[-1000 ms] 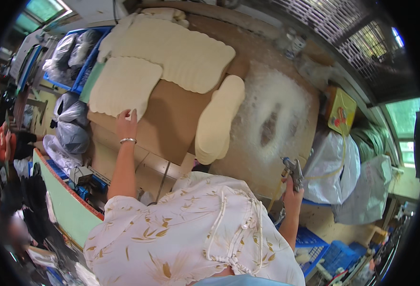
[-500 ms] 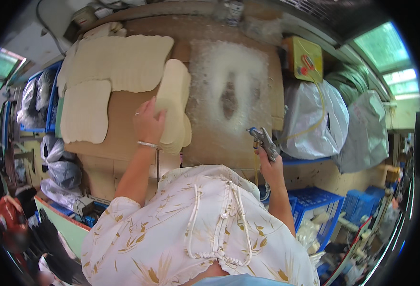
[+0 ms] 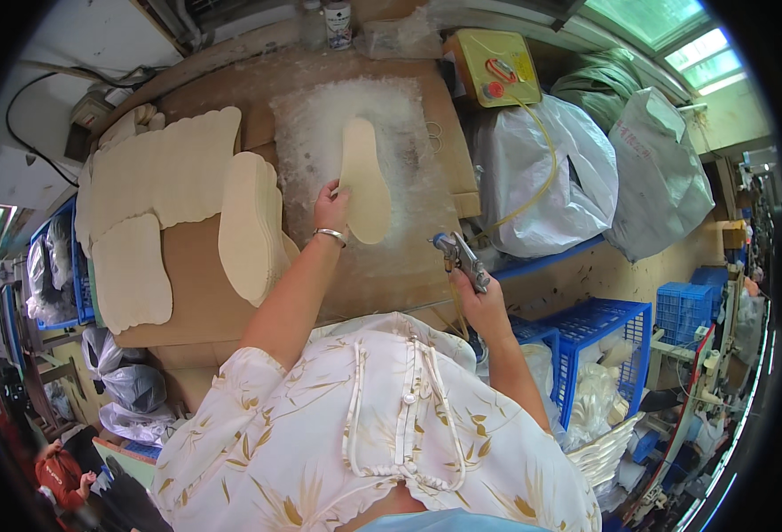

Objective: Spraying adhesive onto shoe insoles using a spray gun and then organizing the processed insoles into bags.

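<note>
The left hand [image 3: 330, 209] had moved from the insole stack [image 3: 247, 226] to grasp a single insole [image 3: 366, 182] over the whitened patch [image 3: 305, 120], separating one piece, while the right hand [image 3: 482, 307] gripped a spray gun [image 3: 469, 265].

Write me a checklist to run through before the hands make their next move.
1. Left hand on the single insole's edge: ok.
2. Single insole above the whitened patch: ok.
3. Single insole lying fully flat: cannot tell; it may be slightly raised.
4. Spray gun in the right hand: ok.
5. Spray gun apart from the single insole: ok.
6. Hose joined to the spray gun: cannot tell; that end is unclear.
</note>
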{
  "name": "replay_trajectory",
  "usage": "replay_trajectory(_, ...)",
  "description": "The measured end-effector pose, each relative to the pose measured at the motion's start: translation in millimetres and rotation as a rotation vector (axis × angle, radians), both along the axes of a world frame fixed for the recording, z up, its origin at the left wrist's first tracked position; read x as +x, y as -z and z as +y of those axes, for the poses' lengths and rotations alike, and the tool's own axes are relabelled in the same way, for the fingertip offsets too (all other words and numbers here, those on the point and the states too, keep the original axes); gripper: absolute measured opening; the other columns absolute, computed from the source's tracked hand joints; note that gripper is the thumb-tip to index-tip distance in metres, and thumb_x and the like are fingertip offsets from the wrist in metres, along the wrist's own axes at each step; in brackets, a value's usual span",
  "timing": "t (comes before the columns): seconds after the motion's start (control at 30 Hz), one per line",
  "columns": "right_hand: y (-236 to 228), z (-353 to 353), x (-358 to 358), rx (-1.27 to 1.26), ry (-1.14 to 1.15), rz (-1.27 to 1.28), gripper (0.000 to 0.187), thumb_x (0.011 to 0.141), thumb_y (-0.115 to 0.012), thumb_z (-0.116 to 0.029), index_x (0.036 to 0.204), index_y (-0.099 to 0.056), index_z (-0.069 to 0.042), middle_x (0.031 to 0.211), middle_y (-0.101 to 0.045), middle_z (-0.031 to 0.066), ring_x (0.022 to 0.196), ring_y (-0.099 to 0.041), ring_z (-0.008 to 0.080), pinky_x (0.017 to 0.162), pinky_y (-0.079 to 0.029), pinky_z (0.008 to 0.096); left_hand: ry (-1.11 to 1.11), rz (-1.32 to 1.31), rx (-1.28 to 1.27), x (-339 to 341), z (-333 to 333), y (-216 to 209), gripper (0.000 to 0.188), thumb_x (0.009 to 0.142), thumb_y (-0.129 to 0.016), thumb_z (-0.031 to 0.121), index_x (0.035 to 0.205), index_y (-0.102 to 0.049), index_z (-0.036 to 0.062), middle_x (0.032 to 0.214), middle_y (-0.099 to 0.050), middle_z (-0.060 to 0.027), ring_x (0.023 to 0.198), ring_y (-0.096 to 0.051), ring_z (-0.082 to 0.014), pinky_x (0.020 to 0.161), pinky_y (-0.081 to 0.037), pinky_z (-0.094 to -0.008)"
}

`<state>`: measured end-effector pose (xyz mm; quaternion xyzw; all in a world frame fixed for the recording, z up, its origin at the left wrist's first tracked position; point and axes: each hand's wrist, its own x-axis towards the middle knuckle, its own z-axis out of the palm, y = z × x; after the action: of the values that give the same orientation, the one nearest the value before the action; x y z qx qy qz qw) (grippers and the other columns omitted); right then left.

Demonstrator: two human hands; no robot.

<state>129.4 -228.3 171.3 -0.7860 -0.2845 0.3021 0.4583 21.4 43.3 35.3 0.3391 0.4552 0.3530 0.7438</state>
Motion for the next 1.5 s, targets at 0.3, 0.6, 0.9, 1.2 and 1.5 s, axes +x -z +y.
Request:
replay_trajectory(0.3, -22, 8, 6, -0.007, -0.008, 0.111, 0.019, 0.093, -0.058, -0.019, 0.097, -0.057, -0.001, 0.069, -0.051, 0.0035, 0.066, -0.045, 0.0113, 0.061, -0.042, 0.0279, 0.108, 0.198, -0.344, -23, -48, 28, 0.033, 0.088, -0.062, 0.013, 0.115, -0.049, -0.0014, 0.104, -0.061, -0.0129, 0.09, -0.063, -0.0239, 0.075, -0.054, -0.0351)
replay_trajectory(0.6, -49, 72, -5, 0.017, -0.089, -0.194, 0.025, 0.092, -0.059, -0.024, 0.102, -0.055, -0.001, 0.072, -0.059, 0.0157, 0.063, -0.056, 0.0321, 0.061, -0.046, 0.0357, 0.195, 0.094, -0.498, -34, -66, 35, 0.024, 0.092, -0.056, 0.019, 0.107, -0.053, 0.0001, 0.098, -0.063, -0.0127, 0.085, -0.065, -0.023, 0.071, -0.056, -0.0324)
replay_trajectory(0.9, -47, 75, -12, -0.011, -0.066, -0.213, 0.025, 0.092, -0.06, -0.025, 0.1, -0.055, -0.002, 0.069, -0.058, 0.0129, 0.06, -0.055, 0.026, 0.059, -0.046, 0.0343, 0.285, 0.127, -0.492, -36, -69, 32, 0.016, 0.093, -0.054, 0.016, 0.1, -0.055, 0.0022, 0.097, -0.064, -0.0107, 0.085, -0.065, -0.0205, 0.073, -0.055, -0.0307)
replay_trajectory(1.2, -49, 74, -16, 0.008, -0.057, -0.205, 0.025, 0.092, -0.06, -0.024, 0.099, -0.055, -0.001, 0.068, -0.058, 0.0128, 0.059, -0.056, 0.0259, 0.059, -0.046, 0.0339, 0.299, 0.145, -0.5, -37, -70, 32, 0.017, 0.094, -0.053, 0.016, 0.102, -0.054, 0.0021, 0.097, -0.063, -0.011, 0.085, -0.065, -0.0211, 0.073, -0.055, -0.0315)
replay_trajectory(1.5, -50, 77, -14, 0.011, -0.07, -0.195, 0.023, 0.092, -0.06, -0.023, 0.099, -0.055, -0.001, 0.069, -0.059, 0.0135, 0.06, -0.056, 0.0268, 0.06, -0.046, 0.0349, 0.308, 0.148, -0.495, -37, -73, 33, 0.018, 0.094, -0.054, 0.017, 0.103, -0.054, 0.0016, 0.096, -0.064, -0.0107, 0.085, -0.065, -0.021, 0.073, -0.055, -0.0315)
